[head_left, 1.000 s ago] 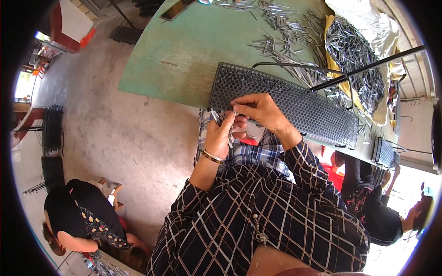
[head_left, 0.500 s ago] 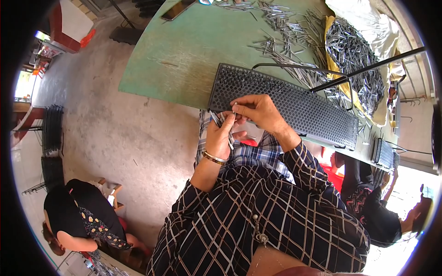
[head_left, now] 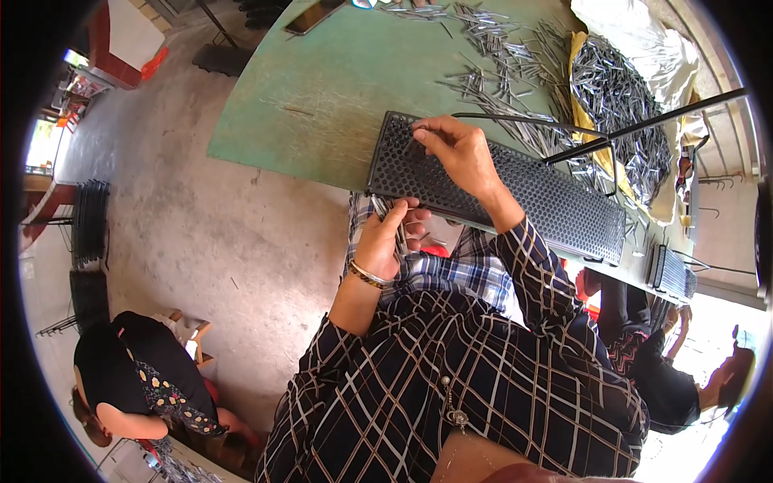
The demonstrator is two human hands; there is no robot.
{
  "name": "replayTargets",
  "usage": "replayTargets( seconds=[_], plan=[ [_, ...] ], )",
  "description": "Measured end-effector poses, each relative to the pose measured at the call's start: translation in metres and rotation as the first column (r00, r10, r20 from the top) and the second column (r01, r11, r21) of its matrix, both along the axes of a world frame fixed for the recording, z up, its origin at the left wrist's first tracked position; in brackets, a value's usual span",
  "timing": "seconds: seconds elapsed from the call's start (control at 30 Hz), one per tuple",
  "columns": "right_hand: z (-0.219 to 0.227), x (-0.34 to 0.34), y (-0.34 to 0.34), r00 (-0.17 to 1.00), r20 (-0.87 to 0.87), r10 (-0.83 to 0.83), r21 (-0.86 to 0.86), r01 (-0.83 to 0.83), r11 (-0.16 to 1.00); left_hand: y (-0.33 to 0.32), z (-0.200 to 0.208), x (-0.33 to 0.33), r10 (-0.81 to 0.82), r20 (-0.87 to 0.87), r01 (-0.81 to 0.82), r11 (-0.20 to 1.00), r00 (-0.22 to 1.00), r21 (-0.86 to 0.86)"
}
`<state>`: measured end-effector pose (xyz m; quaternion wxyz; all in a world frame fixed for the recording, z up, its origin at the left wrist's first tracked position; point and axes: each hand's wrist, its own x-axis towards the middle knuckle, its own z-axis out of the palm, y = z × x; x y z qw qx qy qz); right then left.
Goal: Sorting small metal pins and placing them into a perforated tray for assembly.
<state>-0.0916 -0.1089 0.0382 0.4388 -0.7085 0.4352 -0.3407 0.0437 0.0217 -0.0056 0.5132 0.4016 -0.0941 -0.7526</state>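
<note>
While aslant, upper-left to lower-right, metal rods (head_left: 379, 208) grasped in left hand (head_left: 378, 241); grip of right hand (head_left: 465, 157) unclear.

Green tabletop (head_left: 282, 97) leaves room left of the black perforated tray (head_left: 555, 196), but 1 bar (head_left: 676, 118) (slanted, black) crosses the sack (head_left: 636, 28).

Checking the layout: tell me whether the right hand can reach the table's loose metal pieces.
Probably yes: the loose metal pieces lie beyond the right hand, only a thin black bar partly between.
</note>
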Motion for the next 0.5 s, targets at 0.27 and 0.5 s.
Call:
replayTargets(
  seconds=[0.27, 0.5],
  plan=[
    [-0.015, 0.008, -0.004, 1.000, 0.007, -0.003, -0.097, 0.003, 0.995, 0.004, 0.000, 0.001, -0.010, 0.012, 0.010, 1.000, 1.000, 0.008],
    [-0.017, 0.013, 0.002, 0.995, -0.088, 0.048, -0.240, -0.068, 0.968, 0.003, 0.005, 0.001, -0.104, 0.003, 0.104, 0.994, 0.995, -0.038]
  ],
)
